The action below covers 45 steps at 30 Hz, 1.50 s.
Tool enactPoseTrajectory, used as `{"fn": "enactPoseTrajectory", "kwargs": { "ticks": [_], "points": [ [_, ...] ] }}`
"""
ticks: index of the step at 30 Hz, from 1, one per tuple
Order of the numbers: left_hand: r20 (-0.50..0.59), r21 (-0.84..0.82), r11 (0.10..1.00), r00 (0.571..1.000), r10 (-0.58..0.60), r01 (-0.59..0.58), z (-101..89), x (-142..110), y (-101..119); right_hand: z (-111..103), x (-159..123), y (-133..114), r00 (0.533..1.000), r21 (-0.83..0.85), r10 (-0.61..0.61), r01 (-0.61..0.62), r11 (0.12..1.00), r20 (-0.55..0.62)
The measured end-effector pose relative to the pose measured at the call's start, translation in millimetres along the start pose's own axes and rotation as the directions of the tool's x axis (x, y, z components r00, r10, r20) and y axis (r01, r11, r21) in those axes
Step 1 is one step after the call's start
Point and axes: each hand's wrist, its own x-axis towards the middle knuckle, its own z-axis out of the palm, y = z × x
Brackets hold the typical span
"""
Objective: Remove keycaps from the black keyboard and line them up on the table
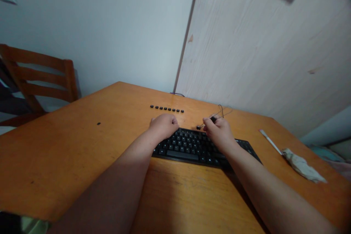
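Beyond the keyboard (182,155), eight small black keycaps (165,108) stand in a spaced row on the wooden table (175,190). Over the keyboard's far edge, the right hand (219,131) pinches a wire tool (213,119) with a dark middle; a small black piece (198,127) sits at the tool's left end. At the keyboard's far-left corner rests the left hand (164,126), fingers curled inward; whether they grip anything I cannot tell. Within the keyboard's black frame, keys sit in rows with a long space bar (182,155) on the near side; their pale markings are too small to read. Well left of the keyboard lies a dark chip (98,123); to its right, a white-handled brush (271,142) reaches a crumpled cloth (303,166).
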Motion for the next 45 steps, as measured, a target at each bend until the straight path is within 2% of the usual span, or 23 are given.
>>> {"fn": "enactPoseTrajectory", "kwargs": {
  "ticks": [3,6,10,14,19,30,38,42,45],
  "points": [
    [0.001,-0.063,0.993,0.994,0.105,-0.105,3.3,1,4,4,-4,-9,0.999,0.118,0.032,-0.034,0.992,0.014],
    [0.034,-0.22,0.961,0.983,0.18,-0.169,6.5,1,11,8,-8,-15,0.999,0.22,0.034,-0.038,0.975,0.02],
    [0.082,-0.411,0.904,0.983,0.163,-0.116,7.5,-3,23,13,-12,-21,1.0,0.273,-0.004,0.002,0.962,0.007],
    [0.135,-0.502,0.861,0.976,0.172,-0.082,5.6,-7,29,16,-16,-25,1.0,0.306,-0.025,0.019,0.952,0.016],
    [0.133,-0.546,0.834,0.975,0.179,-0.079,3.5,-10,32,20,-17,-24,0.996,0.309,-0.083,0.073,0.948,0.02],
    [0.088,-0.59,0.807,0.993,0.082,-0.015,9.4,-4,25,27,-21,-18,0.963,0.364,-0.267,0.234,0.901,0.042],
    [0.093,-0.589,0.808,0.994,0.06,0.006,4.0,-7,28,24,-25,-19,0.96,0.308,-0.279,0.264,0.914,0.007],
    [0.111,-0.596,0.801,0.994,0.008,0.06,2.2,-7,28,22,-22,-17,0.951,0.214,-0.307,0.305,0.928,-0.025],
    [0.118,-0.637,0.769,0.993,0.021,0.06,4.3,-4,24,23,-18,-11,0.922,0.069,-0.388,0.387,0.919,-0.01]
  ]
}}
